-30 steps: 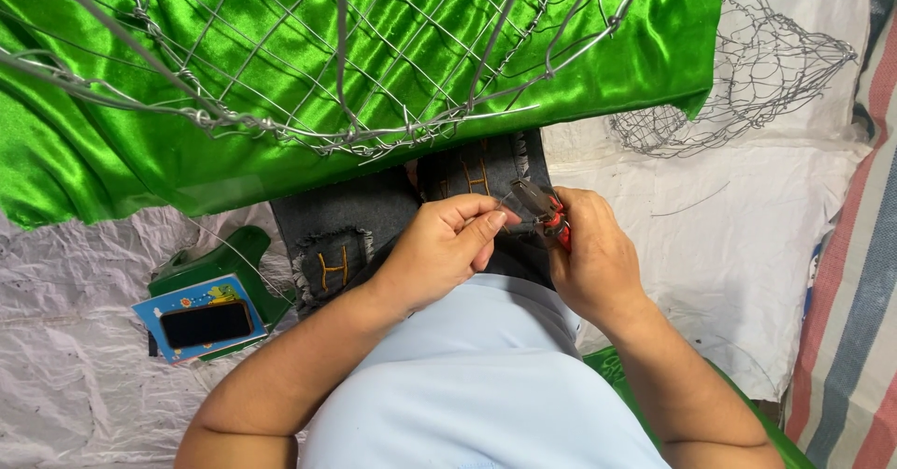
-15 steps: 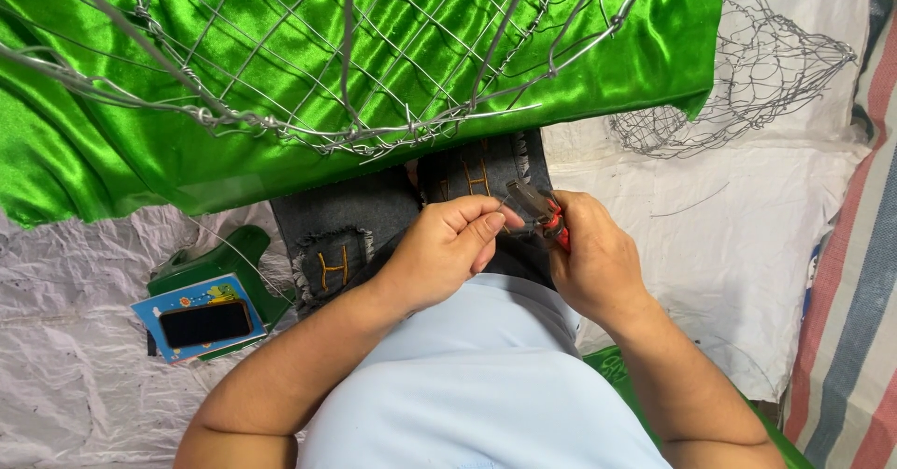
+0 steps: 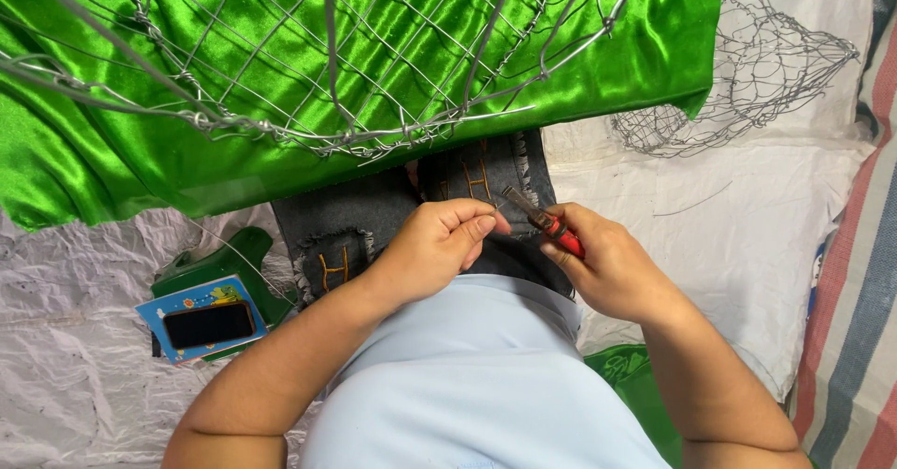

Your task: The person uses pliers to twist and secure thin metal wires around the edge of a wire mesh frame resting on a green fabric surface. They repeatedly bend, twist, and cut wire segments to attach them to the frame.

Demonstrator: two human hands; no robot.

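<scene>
My right hand (image 3: 603, 263) grips red-handled pliers (image 3: 542, 220), their metal jaws pointing up-left toward my left hand. My left hand (image 3: 439, 245) has its fingers pinched together just left of the jaws, on what looks like a thin bit of wire too small to make out. Both hands hover over my lap in dark patched jeans (image 3: 364, 221). Just above them hangs a large wire-mesh frame (image 3: 327, 77) with shiny green satin cloth (image 3: 112, 161) draped under it.
A second, smaller wire-mesh shape (image 3: 747, 77) lies on the white sheet (image 3: 747, 235) at upper right. At left, a phone on a blue card (image 3: 207, 322) rests on a green object (image 3: 229, 259). A striped mat (image 3: 864, 282) runs down the right edge.
The pliers have tilted slightly and shifted toward my left hand's pinched fingers. Both hands stay in nearly the same place.
</scene>
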